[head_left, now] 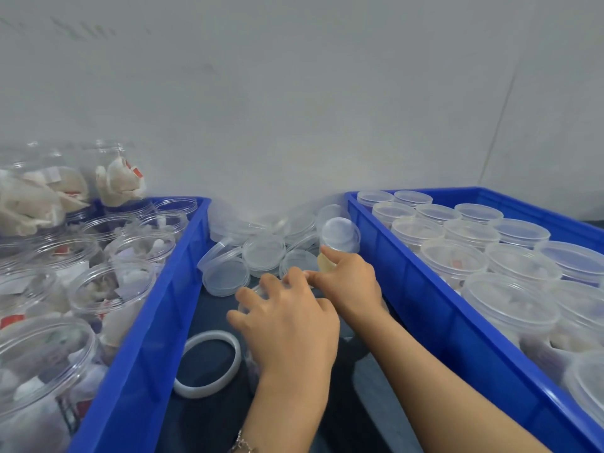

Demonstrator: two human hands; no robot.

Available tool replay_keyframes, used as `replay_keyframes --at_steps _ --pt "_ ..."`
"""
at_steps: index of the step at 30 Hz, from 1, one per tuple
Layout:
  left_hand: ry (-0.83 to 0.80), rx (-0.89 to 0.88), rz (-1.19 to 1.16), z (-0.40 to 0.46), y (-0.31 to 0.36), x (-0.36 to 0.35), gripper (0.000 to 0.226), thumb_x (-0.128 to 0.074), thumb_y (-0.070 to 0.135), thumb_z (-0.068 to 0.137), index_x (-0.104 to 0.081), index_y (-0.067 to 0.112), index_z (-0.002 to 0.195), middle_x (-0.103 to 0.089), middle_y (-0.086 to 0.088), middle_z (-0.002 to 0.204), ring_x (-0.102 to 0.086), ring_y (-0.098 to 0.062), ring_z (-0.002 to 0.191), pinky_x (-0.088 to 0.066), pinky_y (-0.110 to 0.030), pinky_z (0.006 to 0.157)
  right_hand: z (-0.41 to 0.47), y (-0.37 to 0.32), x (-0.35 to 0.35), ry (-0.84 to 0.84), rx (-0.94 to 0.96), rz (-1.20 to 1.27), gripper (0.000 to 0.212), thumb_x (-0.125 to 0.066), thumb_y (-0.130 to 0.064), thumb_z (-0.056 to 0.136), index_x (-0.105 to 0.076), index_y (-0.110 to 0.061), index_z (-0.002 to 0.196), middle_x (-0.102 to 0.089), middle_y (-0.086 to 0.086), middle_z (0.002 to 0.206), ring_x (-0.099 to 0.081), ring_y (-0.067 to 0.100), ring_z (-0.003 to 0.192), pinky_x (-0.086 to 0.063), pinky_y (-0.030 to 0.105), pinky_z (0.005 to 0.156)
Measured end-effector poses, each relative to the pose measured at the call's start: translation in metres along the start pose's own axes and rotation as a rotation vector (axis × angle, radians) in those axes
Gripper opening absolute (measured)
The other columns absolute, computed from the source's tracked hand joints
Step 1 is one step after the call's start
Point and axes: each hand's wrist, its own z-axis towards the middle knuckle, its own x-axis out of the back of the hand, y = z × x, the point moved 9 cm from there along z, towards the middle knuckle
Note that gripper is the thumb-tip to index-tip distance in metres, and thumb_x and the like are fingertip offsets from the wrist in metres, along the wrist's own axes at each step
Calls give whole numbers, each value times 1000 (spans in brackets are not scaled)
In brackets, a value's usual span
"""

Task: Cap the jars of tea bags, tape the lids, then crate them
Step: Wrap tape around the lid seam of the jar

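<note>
Head view shows work in progress at the centre of the dark surface (pixel 209 416), between two blue crates.

Done: the right crate (pixel 425 289), at 3 o'clock, holds rows of capped jars (pixel 519 266) with lids seated. Whether their lids are taped cannot be read at this distance.

Left to do: the left crate (pixel 170 289), at 9 o'clock, holds open jars (pixel 111 289) filled with tea bags, none capped. More filled jars are stacked at 10 o'clock. By this count the task appears roughly half complete.

In hand: the left hand (pixel 291 328) curls its fingers over the lid of a clear jar (pixel 251 364) standing at 6 o'clock; the jar is largely hidden beneath the hand. The right hand (pixel 346 282) pinches a yellowish strip, probably tape (pixel 325 263), just past the jar's far edge, with the index finger extended. This suggests the taping step for the current jar.

Supplies: a heap of loose lids (pixel 261 250) lies at 12 o'clock against the wall. A white ring (pixel 209 364), possibly a tape roll, lies flat at 7 o'clock, just beside the jar.
</note>
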Motion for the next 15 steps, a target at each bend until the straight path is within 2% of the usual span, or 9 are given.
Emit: replay_keyframes --at_steps 2,3,5,6,8,10,12,15 --pt "-18 21 -10 0 -3 0 35 -42 38 87 -48 21 116 -55 -4 114 -44 -33 106 -27 -38 73 3 0 -3 -12 -24 -24 65 -69 -48 72 -50 -35 133 -63 -2 121 -56 20 110 -42 29 74" --pt "-26 26 -22 -4 -2 2 34 -46 38 85 -50 20 114 -57 -5 112 -46 -33 105 -30 -39 74 8 1 -2 4 -36 -17 54 -65 -44 76 -55 -33 128 -64 1 118 -57 22 107 -40 29 73" --pt "31 -62 -69 -16 11 12 33 -63 34 70 -61 15 97 -64 -10 100 -54 -38 95 -38 -43 73 21 1 9 79 -87 65 24 -54 -33 85 -65 -24 104 -64 8 107 -55 26 92 -38 28 72" --pt "35 -111 -79 -21 16 13 33 -69 31 61 -64 13 88 -66 -13 93 -57 -41 89 -41 -45 70 29 -2 13 102 -99 114 18 -52 -30 87 -64 -25 99 -62 7 104 -51 23 87 -37 28 72" --pt "-12 -153 -90 -21 14 9 34 -72 30 58 -63 12 85 -66 -12 90 -58 -41 87 -41 -46 68 39 -22 3 38 -12 97 33 -55 -33 87 -60 -27 119 -64 3 108 -51 18 87 -37 27 73" --pt "-73 -88 -81 -11 5 5 34 -59 39 73 -53 20 100 -61 -4 104 -51 -34 99 -36 -43 74 41 -42 -6 12 77 59 46 -57 -35 85 -54 -27 131 -65 2 113 -56 17 92 -39 28 74" --pt "-30 -82 -78 -4 0 3 33 -50 43 77 -47 26 105 -57 2 110 -47 -30 104 -33 -41 77 37 -48 -9 6 106 94 44 -56 -36 86 -57 -22 128 -64 4 118 -58 20 102 -43 33 81" --pt "25 -93 -118 -2 3 8 34 -62 40 72 -56 23 100 -64 0 98 -54 -32 95 -37 -42 73 28 -30 -11 -22 78 -45 41 -52 -45 88 -55 -29 126 -64 2 118 -57 24 108 -42 34 82"
